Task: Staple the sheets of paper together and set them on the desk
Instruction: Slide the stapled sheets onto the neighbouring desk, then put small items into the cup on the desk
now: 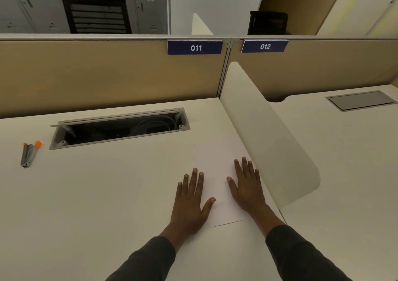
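Note:
White sheets of paper point(216, 168) lie flat on the cream desk point(107, 194), near its right side. My left hand point(190, 201) rests palm down on the paper's left edge, fingers spread. My right hand point(247, 186) lies palm down on the paper's right part, fingers apart. Neither hand grips anything. A small grey stapler point(29, 154) with orange ends lies far to the left on the desk, well apart from both hands.
An open cable tray point(118, 127) is sunk into the desk behind the paper. A curved white divider point(269, 134) stands just right of my right hand. A tan partition point(107, 74) closes the back. A second desk point(344, 151) lies beyond the divider.

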`<state>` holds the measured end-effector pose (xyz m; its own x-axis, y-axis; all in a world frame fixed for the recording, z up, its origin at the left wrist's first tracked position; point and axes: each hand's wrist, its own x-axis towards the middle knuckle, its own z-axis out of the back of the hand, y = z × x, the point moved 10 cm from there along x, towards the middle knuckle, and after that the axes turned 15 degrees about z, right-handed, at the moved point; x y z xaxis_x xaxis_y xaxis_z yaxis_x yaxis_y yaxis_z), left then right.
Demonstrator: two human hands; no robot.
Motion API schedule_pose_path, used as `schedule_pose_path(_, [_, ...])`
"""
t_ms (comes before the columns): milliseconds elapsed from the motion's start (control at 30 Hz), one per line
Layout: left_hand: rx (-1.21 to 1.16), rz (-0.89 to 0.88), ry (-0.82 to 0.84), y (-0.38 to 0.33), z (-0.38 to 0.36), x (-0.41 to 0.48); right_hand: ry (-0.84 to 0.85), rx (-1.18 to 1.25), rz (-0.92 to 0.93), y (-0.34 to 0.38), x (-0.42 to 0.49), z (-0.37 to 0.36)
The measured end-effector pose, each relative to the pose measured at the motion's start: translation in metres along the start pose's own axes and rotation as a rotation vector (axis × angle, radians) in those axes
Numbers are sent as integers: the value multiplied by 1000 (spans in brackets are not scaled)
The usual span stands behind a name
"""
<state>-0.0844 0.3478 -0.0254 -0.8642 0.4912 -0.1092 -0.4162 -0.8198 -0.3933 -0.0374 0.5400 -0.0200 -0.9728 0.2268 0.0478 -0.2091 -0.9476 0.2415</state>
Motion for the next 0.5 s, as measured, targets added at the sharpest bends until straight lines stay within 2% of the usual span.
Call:
schedule_pose_path(133, [4,25,15,26,18,-9,-103,-21,32,30,1,23])
schedule_pose_path(167, [18,59,6,49,33,-21,-122,-10,92,62,1,28])
schedule_pose_path(300, [44,79,-41,84,57,-32,-193,21,201,113,-7,29])
schedule_pose_path(433, [44,77,-173,145,98,-82,-156,138,354,215,-25,9])
schedule_pose_path(500, [34,97,-189,174,109,-108,-131,163,419,259,-36,-4])
